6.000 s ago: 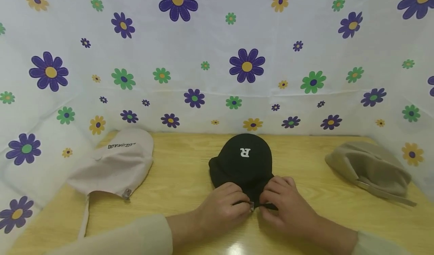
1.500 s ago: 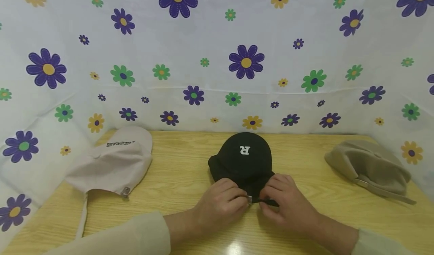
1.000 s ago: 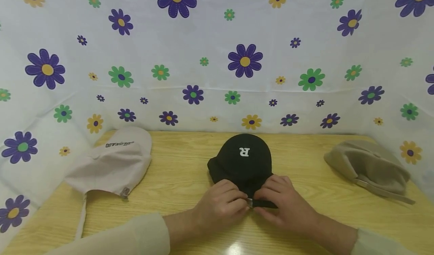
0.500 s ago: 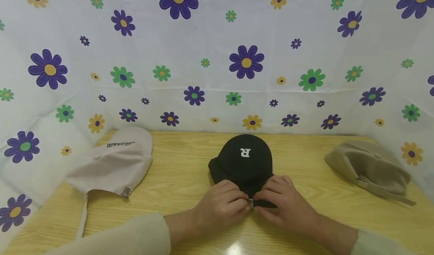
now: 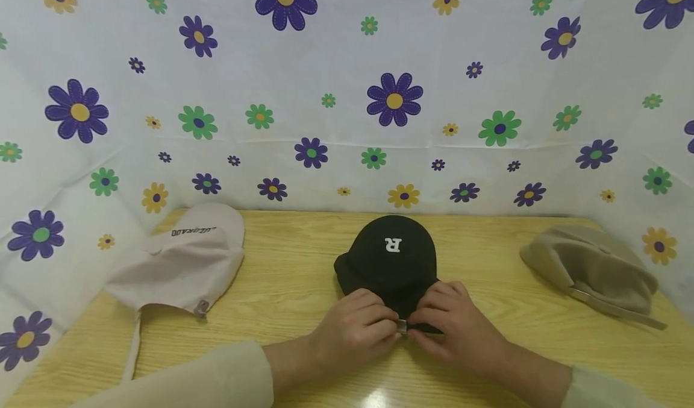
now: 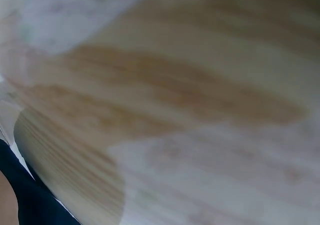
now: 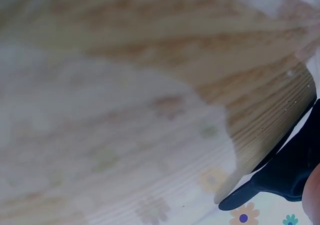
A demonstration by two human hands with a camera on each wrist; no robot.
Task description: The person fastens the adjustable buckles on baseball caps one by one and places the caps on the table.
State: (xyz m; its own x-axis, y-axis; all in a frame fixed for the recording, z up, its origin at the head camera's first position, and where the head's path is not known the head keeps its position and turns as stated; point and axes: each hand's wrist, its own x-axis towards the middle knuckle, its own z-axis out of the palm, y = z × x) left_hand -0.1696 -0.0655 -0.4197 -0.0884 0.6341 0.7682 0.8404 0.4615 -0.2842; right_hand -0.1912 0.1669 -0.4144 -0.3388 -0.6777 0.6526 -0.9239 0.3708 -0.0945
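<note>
The left hand [image 5: 355, 323] pinches the strap end beside a small metal buckle [image 5: 402, 326]; the right hand [image 5: 455, 317] pinches the black strap [image 5: 432, 329] just right of it. Both sets of fingers are curled in close. The strap belongs to a black cap [image 5: 387, 269], its white R upside down, resting mid-desk just beyond the hands. A pale cap [image 5: 184, 269] lies far left, a khaki cap [image 5: 596, 263] far right, on a wooden desk [image 5: 287, 263] before flower-printed cloth [image 5: 325, 52].

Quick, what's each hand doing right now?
Left hand: closed, holding the silver metal buckle of the black cloth cap.
Right hand: closed, holding that cap's flat black strap.
</note>
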